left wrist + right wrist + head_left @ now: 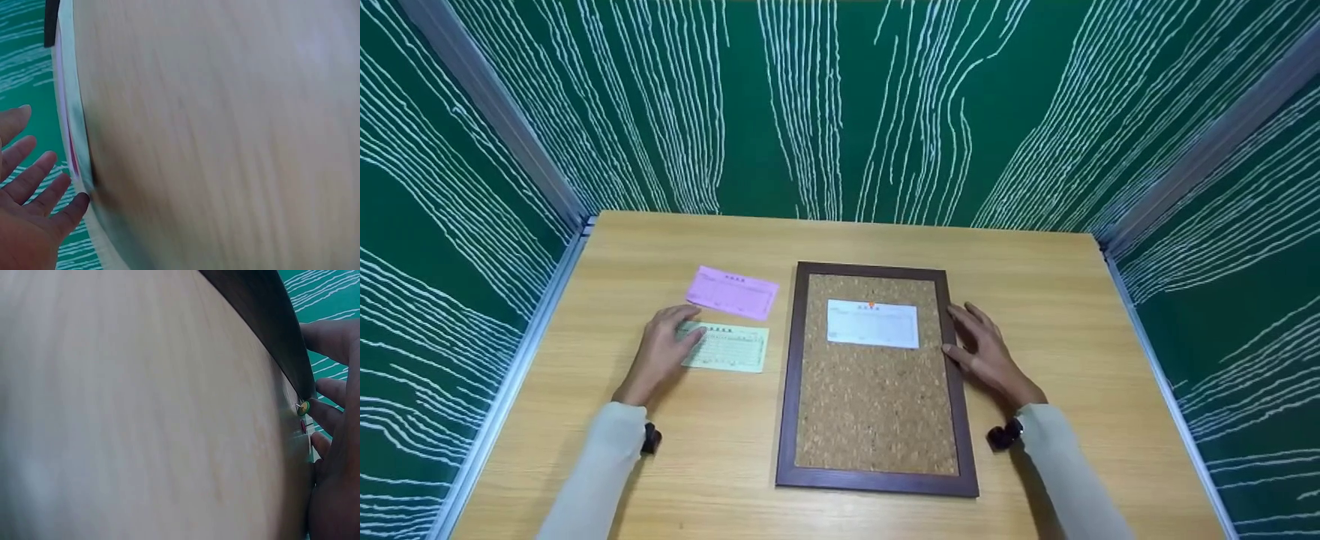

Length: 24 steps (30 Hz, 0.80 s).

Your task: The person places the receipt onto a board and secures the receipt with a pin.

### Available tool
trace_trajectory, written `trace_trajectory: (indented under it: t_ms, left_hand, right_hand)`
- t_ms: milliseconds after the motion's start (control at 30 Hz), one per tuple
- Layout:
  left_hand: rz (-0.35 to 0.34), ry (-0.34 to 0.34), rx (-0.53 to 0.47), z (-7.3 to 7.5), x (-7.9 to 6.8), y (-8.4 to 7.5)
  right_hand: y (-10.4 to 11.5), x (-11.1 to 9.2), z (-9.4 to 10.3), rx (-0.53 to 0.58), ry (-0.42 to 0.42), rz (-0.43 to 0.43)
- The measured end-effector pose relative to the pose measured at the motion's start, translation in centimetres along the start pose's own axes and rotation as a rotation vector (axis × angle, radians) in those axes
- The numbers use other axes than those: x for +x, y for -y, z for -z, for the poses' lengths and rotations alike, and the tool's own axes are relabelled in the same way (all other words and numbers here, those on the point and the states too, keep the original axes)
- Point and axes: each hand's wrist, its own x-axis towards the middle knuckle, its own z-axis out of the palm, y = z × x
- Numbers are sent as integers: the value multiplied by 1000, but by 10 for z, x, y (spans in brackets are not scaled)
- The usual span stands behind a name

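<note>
A cork board (877, 412) in a dark brown frame lies on the table, with a white printed slip (874, 330) on its upper half. An orange pin (871, 304) sits at the slip's top edge. My right hand (988, 356) touches the frame's right side with fingertips and thumb. By its fingers, the right wrist view has a yellow-green thumbtack (304, 408) and a red one (304, 426). My left hand (661, 346) is at the left end of a green printed slip (731, 352), thumb and fingers spread apart and overlapping it.
Beyond the green slip lies a pink printed slip (733, 292), left of the board. The wooden table (1020, 262) is bordered by green panels (742, 112) with white wavy lines at the back and both sides. Dark wrist devices (651, 439) are worn on both sleeves.
</note>
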Motion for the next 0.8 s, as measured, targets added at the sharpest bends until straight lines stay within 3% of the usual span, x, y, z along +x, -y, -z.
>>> trace_trajectory:
  t_ms: [367, 800]
  left_hand:
    - [-22, 0, 9, 7, 4, 14]
    - [5, 73, -7, 15, 5, 31]
  right_hand:
    - [1, -1, 0, -1, 18, -30]
    - [1, -1, -1, 8, -6, -1]
